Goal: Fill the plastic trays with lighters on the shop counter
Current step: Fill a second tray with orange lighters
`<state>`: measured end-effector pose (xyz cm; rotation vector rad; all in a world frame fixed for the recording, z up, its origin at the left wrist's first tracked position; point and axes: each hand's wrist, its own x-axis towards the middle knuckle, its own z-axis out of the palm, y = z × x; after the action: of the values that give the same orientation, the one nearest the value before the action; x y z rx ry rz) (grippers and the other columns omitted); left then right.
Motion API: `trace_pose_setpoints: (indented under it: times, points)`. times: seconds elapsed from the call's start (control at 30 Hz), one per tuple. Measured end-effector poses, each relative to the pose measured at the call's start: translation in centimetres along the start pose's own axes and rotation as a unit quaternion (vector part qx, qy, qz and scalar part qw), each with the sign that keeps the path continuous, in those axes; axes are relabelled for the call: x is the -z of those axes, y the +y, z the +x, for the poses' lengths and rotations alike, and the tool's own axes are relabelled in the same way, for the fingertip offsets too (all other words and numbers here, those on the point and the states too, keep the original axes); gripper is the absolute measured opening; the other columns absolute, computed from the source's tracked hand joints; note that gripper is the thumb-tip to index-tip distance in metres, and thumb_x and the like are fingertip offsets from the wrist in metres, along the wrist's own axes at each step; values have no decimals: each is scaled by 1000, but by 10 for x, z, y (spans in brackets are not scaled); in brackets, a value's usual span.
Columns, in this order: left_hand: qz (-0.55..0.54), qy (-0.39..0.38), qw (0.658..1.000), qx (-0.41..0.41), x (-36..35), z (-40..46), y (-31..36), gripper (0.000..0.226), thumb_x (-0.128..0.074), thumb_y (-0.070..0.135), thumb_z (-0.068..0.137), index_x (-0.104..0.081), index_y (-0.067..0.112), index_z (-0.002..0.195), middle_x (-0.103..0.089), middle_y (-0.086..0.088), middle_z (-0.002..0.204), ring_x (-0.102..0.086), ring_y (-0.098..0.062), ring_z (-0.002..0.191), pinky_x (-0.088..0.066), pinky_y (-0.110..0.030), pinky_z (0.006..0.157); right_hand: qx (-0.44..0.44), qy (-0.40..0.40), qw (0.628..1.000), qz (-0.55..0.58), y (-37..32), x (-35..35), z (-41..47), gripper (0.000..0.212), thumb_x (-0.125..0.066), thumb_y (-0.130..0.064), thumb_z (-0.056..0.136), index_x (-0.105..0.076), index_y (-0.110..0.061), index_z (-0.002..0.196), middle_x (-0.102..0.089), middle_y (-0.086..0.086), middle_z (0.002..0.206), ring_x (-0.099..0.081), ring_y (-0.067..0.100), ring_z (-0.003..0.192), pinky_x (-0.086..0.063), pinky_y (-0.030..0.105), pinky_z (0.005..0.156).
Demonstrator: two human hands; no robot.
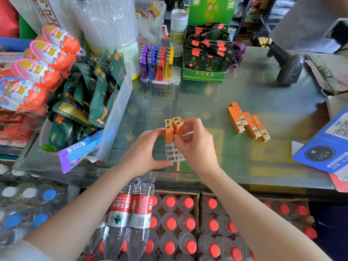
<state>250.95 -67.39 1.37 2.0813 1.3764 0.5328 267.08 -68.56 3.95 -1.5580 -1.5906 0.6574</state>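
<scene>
A clear plastic tray (174, 153) with small square cells lies on the glass counter near its front edge. Several orange lighters (172, 129) stand upright in its far end. My left hand (145, 149) steadies the tray, its thumb along the front rim and its fingers against the standing lighters. My right hand (194, 142) pinches the rightmost orange lighter (178, 127) at the tray's far end. Several more orange lighters (248, 121) lie flat on the counter to the right. A second tray (176, 76) at the back holds purple, blue, red and yellow lighters (156, 63).
A clear bin (116, 113) of green snack packets crowds the left, with chocolate egg packs beside it. A green tea box (205, 76) stands at the back. A barcode scanner (288, 65) and a blue QR card (327, 146) sit right. Water bottles are stacked below the counter.
</scene>
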Motion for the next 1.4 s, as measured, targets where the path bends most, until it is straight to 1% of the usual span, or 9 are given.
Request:
trace_pose_setpoints:
  times: [0.13, 0.4, 0.67, 0.8, 0.87, 0.97, 1.13, 1.27, 1.4]
  points:
    - [2, -2, 1000, 2, 1, 1, 0, 84, -80, 42, 61, -38, 25, 132, -45, 4, 135, -38, -8, 122, -28, -19, 96, 40, 17, 996, -75, 0, 0, 2, 22, -62, -21, 83, -52, -7, 96, -61, 7, 90, -62, 28, 71, -53, 46, 63]
    - [10, -9, 1000, 2, 2, 2, 1, 84, -78, 45, 62, -37, 26, 132, -44, 6, 136, -37, -6, 123, -28, -20, 96, 42, -57, 996, -62, 0, 13, 8, 22, -66, -20, 81, -49, -7, 85, -62, 8, 81, -62, 26, 68, -53, 45, 65]
    - [15, -17, 1000, 4, 5, 2, 3, 84, -77, 44, 64, -34, 27, 134, -43, 6, 136, -36, -6, 122, -26, -18, 95, 140, -113, 956, -230, 0, 23, 20, 30, -58, -30, 88, -49, -2, 86, -62, 16, 75, -55, 34, 60, -41, 33, 54]
    - [14, -18, 1000, 8, 6, 4, 5, 82, -77, 42, 65, -34, 29, 134, -43, 6, 135, -36, -7, 122, -26, -20, 95, 166, -56, 937, -302, 2, 18, 21, 34, -71, -31, 77, -53, -2, 73, -61, 11, 61, -52, 30, 47, -34, 27, 46]
    - [12, -25, 1000, 6, 7, 6, 5, 82, -77, 42, 65, -34, 29, 134, -42, 5, 136, -36, -7, 123, -28, -22, 97, 179, -18, 926, -332, 8, 20, 20, 37, -77, -36, 68, -59, -5, 73, -65, 7, 60, -59, 29, 55, -42, 29, 47]
    - [18, -48, 999, 7, 7, 9, 7, 84, -76, 43, 65, -33, 30, 135, -40, 5, 138, -36, -8, 125, -30, -26, 100, 104, -51, 956, -269, 31, 39, 22, 45, -66, -46, 77, -61, -9, 103, -67, 8, 99, -57, 29, 97, -45, 39, 82]
    - [19, -61, 998, -4, 4, 14, 14, 84, -76, 42, 67, -29, 33, 136, -36, 8, 140, -28, 6, 114, -25, -20, 98, -55, 108, 963, -239, 85, 82, 26, 53, -47, -46, 86, -49, -10, 125, -47, 15, 136, -34, 35, 130, -25, 46, 108]
    - [16, -62, 998, -1, 1, 17, 20, 83, -76, 40, 68, -30, 32, 136, -36, 9, 139, -25, 7, 114, -23, -19, 97, -240, 107, 927, -268, 108, 95, 34, 61, -50, -50, 84, -34, -21, 136, -34, 13, 145, -25, 36, 133, -21, 48, 111]
    - [25, -59, 998, 10, 1, 17, 24, 82, -76, 39, 67, -30, 32, 135, -31, 19, 126, -25, 8, 113, -24, -18, 97, -192, 88, 941, -264, 104, 79, 43, 58, -60, -46, 79, -43, -21, 130, -39, 14, 139, -32, 38, 124, -28, 45, 103]
